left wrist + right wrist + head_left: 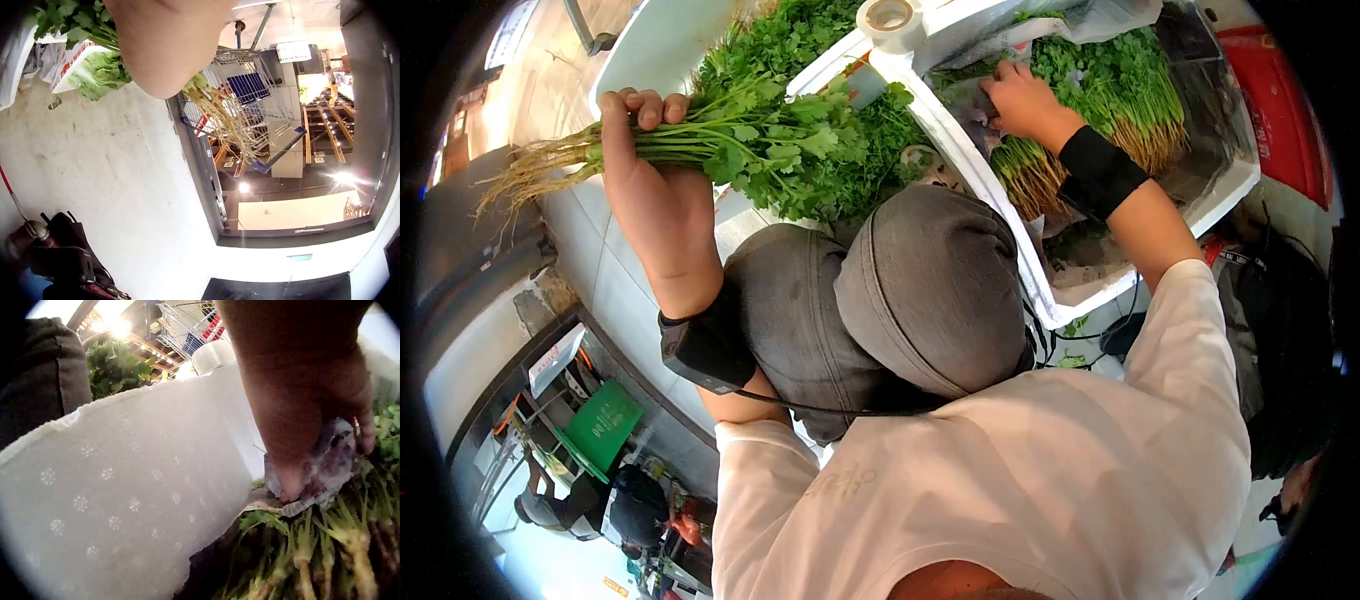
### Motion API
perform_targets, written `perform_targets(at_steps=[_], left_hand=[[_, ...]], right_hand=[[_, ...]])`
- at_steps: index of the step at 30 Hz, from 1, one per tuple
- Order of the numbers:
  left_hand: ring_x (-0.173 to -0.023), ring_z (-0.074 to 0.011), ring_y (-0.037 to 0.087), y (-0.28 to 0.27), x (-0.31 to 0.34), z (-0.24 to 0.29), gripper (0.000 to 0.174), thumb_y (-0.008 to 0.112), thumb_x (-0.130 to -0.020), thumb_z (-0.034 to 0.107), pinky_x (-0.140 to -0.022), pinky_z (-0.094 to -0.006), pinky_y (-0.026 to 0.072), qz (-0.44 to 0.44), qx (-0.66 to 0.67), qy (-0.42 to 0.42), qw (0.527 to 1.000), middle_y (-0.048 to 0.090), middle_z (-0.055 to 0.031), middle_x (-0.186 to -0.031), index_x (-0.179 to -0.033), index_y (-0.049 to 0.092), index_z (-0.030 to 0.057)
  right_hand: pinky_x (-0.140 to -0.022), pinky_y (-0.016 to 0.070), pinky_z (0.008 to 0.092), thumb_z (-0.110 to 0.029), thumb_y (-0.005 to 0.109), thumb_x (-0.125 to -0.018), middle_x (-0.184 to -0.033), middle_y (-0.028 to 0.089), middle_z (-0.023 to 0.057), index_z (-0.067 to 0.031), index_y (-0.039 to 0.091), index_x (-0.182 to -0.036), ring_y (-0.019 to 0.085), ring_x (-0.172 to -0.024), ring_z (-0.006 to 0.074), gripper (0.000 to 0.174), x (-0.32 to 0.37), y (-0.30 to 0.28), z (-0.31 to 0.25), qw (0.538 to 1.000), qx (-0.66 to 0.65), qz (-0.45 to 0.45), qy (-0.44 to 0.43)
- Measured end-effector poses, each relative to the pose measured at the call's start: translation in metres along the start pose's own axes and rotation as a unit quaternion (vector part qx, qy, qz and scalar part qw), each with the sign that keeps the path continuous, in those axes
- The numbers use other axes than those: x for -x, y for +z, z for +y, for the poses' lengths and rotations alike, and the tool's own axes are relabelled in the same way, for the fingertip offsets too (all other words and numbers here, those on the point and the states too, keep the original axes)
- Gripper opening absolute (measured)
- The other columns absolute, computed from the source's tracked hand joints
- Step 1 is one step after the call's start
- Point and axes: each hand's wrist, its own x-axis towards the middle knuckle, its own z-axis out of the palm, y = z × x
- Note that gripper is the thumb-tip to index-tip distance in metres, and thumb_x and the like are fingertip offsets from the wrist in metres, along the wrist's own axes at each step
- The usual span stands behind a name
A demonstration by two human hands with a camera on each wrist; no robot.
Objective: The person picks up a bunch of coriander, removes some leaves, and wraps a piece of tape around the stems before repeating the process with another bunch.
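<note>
My left hand (pixel 662 200) grips a bunch of cilantro (pixel 785 145) raised over the left knee. Its leaves point right and its pale roots (pixel 228 122) hang past the hand to the left. My right hand (pixel 1028 105) reaches inside the white foam box (pixel 990 185). In the right wrist view its thumb and fingers pinch a crumpled sheet of printed paper (pixel 331 465), lying against cilantro stems (pixel 306 550). More rooted cilantro (pixel 1125 85) stands packed in this box, to the right of the hand.
A tape roll (pixel 890 18) sits on the foam box's corner. Beyond the knees, a pale tub (pixel 635 65) holds more loose cilantro (pixel 775 45). A red container (pixel 1280 115) stands right of the box. Cables (pixel 1090 335) run by the box's near edge. A shopping cart (pixel 250 87) stands further off.
</note>
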Motion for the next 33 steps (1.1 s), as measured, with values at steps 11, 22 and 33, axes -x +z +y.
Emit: perform_targets(at_steps=[11,22,33], left_hand=[[-0.083,-0.0168,0.046,0.007,0.003,0.001,0.021,0.055,-0.109,0.027,-0.092,-0.0368,0.0423,-0.001,-0.005,0.005,1.0,0.047,0.0,-0.085,-0.099,0.052,0.0084],[-0.084,-0.0176,0.047,0.0,0.004,0.008,0.023,0.056,-0.108,0.029,-0.092,-0.0375,0.0421,0.006,-0.01,-0.01,1.0,0.045,-0.0003,-0.084,-0.098,0.052,0.009],[-0.086,-0.0191,0.05,-0.025,-0.013,0.024,0.024,0.051,-0.11,0.029,-0.093,-0.0408,0.0418,-0.059,0.027,-0.053,0.997,0.051,0.0003,-0.085,-0.098,0.057,0.0098]], right_hand=[[-0.088,0.0438,0.0443,-0.009,0.068,-0.082,-0.114,0.059,0.0143,-0.0076,0.074,-0.098,0.056,-0.111,0.033,0.018,0.018,0.004,-0.038,0.971,0.05,0.227,-0.054],[-0.077,0.055,0.0519,0.0,0.069,-0.08,-0.087,0.069,0.0274,0.0005,0.072,-0.108,0.068,-0.086,0.0466,0.028,-0.005,0.022,-0.036,0.97,-0.231,0.039,-0.065],[-0.086,0.0529,0.0446,-0.003,0.06,-0.084,-0.095,0.067,0.0167,-0.0027,0.077,-0.101,0.061,-0.099,0.0372,0.024,0.094,0.033,-0.033,0.959,-0.222,0.129,-0.118]])
